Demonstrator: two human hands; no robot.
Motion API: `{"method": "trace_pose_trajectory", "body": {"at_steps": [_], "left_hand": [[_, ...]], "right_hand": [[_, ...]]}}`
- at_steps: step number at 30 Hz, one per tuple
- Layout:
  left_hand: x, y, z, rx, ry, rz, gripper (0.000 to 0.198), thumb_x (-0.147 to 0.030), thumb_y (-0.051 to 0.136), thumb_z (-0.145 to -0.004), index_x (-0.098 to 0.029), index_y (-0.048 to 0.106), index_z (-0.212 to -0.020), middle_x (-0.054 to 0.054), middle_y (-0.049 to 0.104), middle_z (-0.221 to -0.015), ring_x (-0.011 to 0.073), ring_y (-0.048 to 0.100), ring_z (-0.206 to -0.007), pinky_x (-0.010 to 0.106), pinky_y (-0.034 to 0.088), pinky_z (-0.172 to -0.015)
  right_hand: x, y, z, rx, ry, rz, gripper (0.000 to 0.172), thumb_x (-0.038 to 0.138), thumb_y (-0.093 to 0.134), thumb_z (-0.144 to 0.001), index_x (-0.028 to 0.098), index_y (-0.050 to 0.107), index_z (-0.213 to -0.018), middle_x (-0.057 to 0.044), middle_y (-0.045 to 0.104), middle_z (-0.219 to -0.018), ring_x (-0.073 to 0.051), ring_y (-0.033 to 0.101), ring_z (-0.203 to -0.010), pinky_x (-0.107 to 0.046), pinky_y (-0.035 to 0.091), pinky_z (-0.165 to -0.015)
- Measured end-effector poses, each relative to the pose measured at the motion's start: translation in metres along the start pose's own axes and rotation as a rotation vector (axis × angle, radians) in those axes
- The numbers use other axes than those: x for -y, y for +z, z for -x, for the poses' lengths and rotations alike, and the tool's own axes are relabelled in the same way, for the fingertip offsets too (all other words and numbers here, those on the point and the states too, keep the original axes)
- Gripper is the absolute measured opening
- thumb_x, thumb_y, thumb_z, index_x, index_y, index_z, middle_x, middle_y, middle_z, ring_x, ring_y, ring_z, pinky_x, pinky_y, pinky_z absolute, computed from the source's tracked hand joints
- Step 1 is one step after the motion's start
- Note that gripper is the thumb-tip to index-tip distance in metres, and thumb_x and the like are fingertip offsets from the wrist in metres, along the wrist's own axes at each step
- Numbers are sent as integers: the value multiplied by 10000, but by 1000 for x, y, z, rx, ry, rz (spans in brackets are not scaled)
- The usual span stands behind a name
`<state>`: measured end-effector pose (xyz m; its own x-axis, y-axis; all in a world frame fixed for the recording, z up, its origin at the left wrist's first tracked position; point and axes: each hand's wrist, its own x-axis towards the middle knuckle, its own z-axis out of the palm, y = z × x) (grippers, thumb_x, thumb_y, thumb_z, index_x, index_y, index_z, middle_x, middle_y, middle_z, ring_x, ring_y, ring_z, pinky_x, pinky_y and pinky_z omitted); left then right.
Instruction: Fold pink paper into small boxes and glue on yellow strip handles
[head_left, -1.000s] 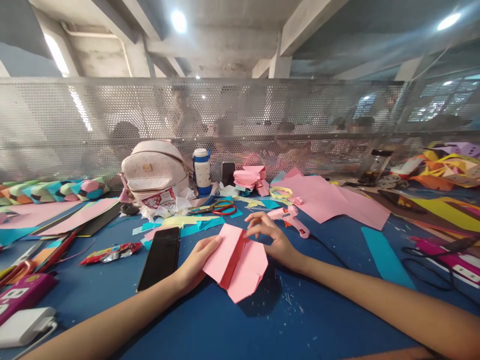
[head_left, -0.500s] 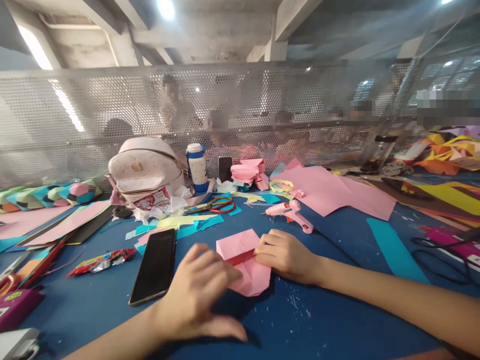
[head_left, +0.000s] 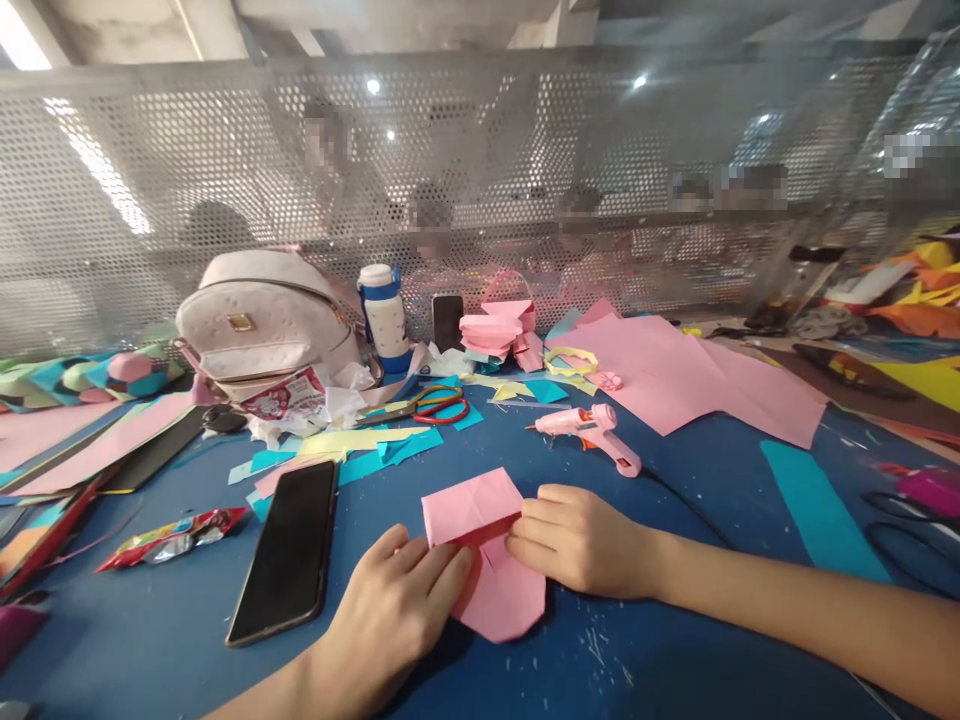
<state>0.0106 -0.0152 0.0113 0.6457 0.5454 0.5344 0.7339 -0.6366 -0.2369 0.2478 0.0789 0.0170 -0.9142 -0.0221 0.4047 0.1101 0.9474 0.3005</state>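
Note:
A folded piece of pink paper (head_left: 501, 590) lies on the blue table in front of me, its upper part folded into a raised band. My left hand (head_left: 409, 600) grips its left edge, fingers closed on the paper and the tips partly out of sight. On the opposite side, my right hand (head_left: 574, 540) pinches the right edge near the fold, with its fingers curled together. Beyond the right hand lies a pink glue gun (head_left: 589, 432), its cord trailing right. A black phone (head_left: 289, 550) rests left of my left hand.
Red-handled scissors (head_left: 435, 405) lie among blue and yellow paper scraps. Behind them stand a pale backpack (head_left: 266, 320), a white-and-blue bottle (head_left: 386, 325) and folded pink paper shapes (head_left: 499, 330). Large pink sheets (head_left: 652, 370) spread at the back right. A perforated metal screen (head_left: 480, 150) borders the table.
My left hand was spread and blurred over the paper; its fingers have now closed on the left edge. My right hand keeps its hold. The view has tilted down slightly.

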Motion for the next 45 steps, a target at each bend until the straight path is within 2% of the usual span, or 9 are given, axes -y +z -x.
{"method": "trace_pose_trajectory", "body": {"at_steps": [8, 17, 26, 34, 37, 39, 41, 43, 45], "left_hand": [[-2, 10, -1, -15, 98, 137, 416, -68, 237, -995, -46, 645, -1075, 124, 758, -1018, 112, 561, -457, 288, 383, -481], [9, 1, -2, -19, 70, 20, 352, -72, 307, -965, -57, 658, -986, 49, 693, -645, 141, 579, -447, 298, 324, -437], [9, -4, -12, -17, 58, -22, 360, -61, 299, -949, -66, 641, -1063, 27, 625, -565, 140, 557, -423, 284, 324, -438], [12, -8, 2, 64, 152, 32, 392, -34, 255, -952, -33, 616, -1105, 57, 667, -630, 132, 606, -476, 251, 411, -466], [12, -8, 2, 93, 147, 75, 404, -65, 235, -962, -8, 593, -1140, 67, 651, -629, 147, 596, -467, 268, 422, -456], [11, -8, 0, 111, 132, 80, 406, -103, 232, -978, 2, 572, -1174, 66, 636, -624, 150, 572, -447, 274, 413, -434], [10, -8, -2, 121, 119, 70, 414, -122, 224, -986, -1, 558, -1199, 61, 623, -620, 148, 555, -435, 272, 407, -421], [10, -8, -4, 117, 115, 58, 416, -106, 219, -979, -3, 555, -1201, 59, 617, -618, 147, 554, -436, 269, 415, -425], [10, -9, -4, 124, 121, 59, 409, -94, 226, -972, -5, 558, -1194, 64, 627, -632, 149, 566, -450, 268, 428, -431]], "right_hand": [[7, 1, 4, 21, 92, -45, 261, 82, 406, -962, 143, 640, -861, -49, 607, -710, -158, 486, -675, -313, 287, -593], [8, 3, -4, -32, 243, -92, 304, 43, 382, -928, 165, 600, -756, -18, 547, -637, -168, 418, -597, -332, 209, -563], [10, 6, -7, -55, 247, -30, 280, 39, 399, -921, 153, 629, -807, -18, 563, -651, -171, 441, -609, -337, 211, -570], [13, 2, -3, -69, 265, -43, 291, 39, 396, -918, 156, 629, -790, -15, 592, -617, -160, 456, -568, -334, 233, -552], [7, -9, 5, -123, 196, -97, 271, 80, 400, -940, 129, 666, -960, -67, 719, -858, -153, 538, -639, -334, 317, -568], [6, -17, 10, -244, 68, -129, 162, 159, 521, -911, 188, 676, -873, -44, 727, -1025, -144, 547, -648, -330, 320, -533], [8, -21, 12, -388, -58, -158, 114, 214, 634, -842, 244, 662, -736, 40, 721, -1006, -123, 501, -579, -322, 265, -478], [10, -21, 12, -360, -109, -169, 117, 263, 646, -836, 239, 676, -725, 43, 712, -958, -109, 455, -531, -325, 229, -454], [12, -17, 10, -226, -90, -170, 177, 330, 598, -883, 190, 695, -833, -9, 696, -846, -116, 437, -514, -328, 220, -451]]}}
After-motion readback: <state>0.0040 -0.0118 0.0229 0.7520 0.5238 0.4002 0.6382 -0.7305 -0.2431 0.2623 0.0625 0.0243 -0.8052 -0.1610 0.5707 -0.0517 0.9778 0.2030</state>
